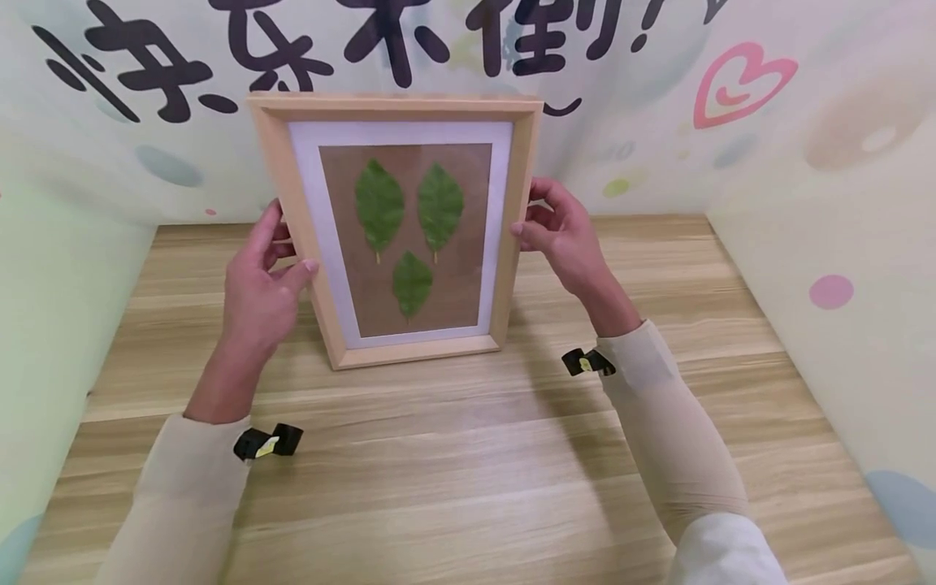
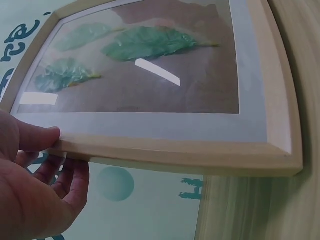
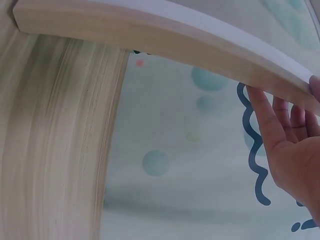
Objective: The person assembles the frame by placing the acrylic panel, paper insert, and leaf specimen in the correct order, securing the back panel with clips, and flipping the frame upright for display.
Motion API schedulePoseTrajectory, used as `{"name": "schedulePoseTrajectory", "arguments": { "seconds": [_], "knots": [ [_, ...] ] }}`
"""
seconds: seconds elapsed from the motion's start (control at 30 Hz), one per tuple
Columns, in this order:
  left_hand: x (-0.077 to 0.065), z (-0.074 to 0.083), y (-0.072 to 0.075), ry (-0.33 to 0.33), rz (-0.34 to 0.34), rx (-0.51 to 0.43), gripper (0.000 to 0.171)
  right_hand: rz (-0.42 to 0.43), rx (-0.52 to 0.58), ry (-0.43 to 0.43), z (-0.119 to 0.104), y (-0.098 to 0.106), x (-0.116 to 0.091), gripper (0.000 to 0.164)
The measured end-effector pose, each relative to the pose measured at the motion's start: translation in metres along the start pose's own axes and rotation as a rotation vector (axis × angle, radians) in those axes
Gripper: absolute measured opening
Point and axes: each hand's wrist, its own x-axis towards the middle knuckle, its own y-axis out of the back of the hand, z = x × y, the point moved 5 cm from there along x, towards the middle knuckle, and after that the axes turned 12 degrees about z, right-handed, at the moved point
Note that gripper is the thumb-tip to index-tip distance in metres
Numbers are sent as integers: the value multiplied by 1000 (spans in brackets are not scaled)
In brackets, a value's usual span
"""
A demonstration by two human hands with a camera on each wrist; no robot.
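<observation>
A pale wooden picture frame (image 1: pixel 420 355) stands upright on the table, facing the head camera. Behind its glass, a white mat (image 1: pixel 344 292) surrounds a brown backing (image 1: pixel 457 284) bearing three green leaves (image 1: pixel 379 203). My left hand (image 1: pixel 259 296) grips the frame's left side, thumb on the front edge and fingers behind. On the opposite side, my right hand (image 1: pixel 566 240) holds the edge between thumb and fingers. The left wrist view shows the left thumb and fingertips at the frame's rim (image 2: pixel 175 155). Part of the right thumb is cut off in the right wrist view.
The wood-grain table (image 1: pixel 439 487) extends in front of the frame and to both sides. Behind it rises a white wall (image 1: pixel 636 162) with black characters and a pink heart outline (image 1: pixel 742 85). Side walls border the table left and right.
</observation>
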Motion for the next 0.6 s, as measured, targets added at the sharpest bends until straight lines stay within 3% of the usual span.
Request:
{"name": "schedulePoseTrajectory", "arguments": {
  "seconds": [0.17,0.37,0.6],
  "knots": [
    [0,-2,0,14,-40,53,72,-1,2,7,0,-1,-1,39],
    [-8,-17,-2,119,-207,172,65,-11,-11,9,1,-2,0,41],
    [-8,-18,0,80,-232,230,62,-12,11,30,-2,0,0,40]
  ]
}}
